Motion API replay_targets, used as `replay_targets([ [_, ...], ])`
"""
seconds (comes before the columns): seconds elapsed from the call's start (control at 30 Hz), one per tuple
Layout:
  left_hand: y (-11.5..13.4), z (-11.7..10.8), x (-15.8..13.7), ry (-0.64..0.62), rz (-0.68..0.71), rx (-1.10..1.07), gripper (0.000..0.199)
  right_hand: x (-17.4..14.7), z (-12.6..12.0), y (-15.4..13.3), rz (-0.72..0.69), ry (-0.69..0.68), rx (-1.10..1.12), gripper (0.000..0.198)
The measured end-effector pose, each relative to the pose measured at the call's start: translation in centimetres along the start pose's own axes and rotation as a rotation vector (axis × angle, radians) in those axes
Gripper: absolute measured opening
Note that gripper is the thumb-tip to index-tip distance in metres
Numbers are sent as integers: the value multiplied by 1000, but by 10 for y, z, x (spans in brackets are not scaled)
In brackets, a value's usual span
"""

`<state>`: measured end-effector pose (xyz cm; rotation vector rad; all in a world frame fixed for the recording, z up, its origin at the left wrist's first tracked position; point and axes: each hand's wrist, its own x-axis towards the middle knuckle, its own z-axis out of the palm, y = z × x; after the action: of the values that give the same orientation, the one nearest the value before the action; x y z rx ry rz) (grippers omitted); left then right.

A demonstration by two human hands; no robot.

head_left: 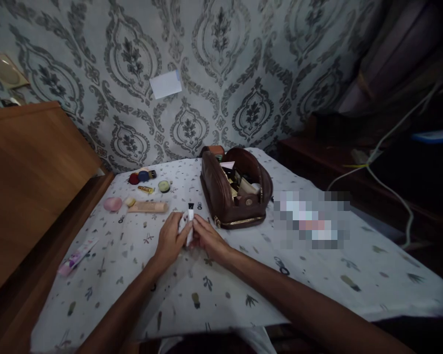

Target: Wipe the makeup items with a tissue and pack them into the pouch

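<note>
Both hands meet over the bench (317, 275) with its leaf-printed white cloth. The left hand (171, 241) and the right hand (207, 239) curl their fingers closed around one small white tube with a black cap (190, 219), held upright between them.

Just right stands an open brown leather toiletry bag (221, 196), stuffed with items. Behind the hands lies a beige tube (148, 207), near a pink round puff (112, 204); a pink tube (77, 256) lies far left. No lettering is legible.
</note>
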<state>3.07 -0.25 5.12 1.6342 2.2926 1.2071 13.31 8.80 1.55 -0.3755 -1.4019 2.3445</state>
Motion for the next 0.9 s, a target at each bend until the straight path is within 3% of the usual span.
replay_targets([
  [0.13,1,-3,1,159,44,48,39,-4,2,-2,-5,-107,-255,41],
  [0.27,-6,-10,9,35,123,65,26,-8,-2,-1,-124,-224,-532,40],
  [0.37,-13,-15,15,-34,-14,-141,27,-12,-5,-4,-91,-330,-526,44],
  [0.53,-13,-16,17,-45,-401,-641,40,-14,-2,-9,69,-453,-286,50],
  [0.63,-7,-9,12,10,-541,-844,53,-10,-1,-4,70,-410,-240,52],
  [0.7,-2,-4,7,2,-546,-871,59,-7,-1,3,30,-331,-257,50],
  [0.9,3,4,-3,-92,-299,-607,42,-6,-1,13,-98,-105,-370,31],
])
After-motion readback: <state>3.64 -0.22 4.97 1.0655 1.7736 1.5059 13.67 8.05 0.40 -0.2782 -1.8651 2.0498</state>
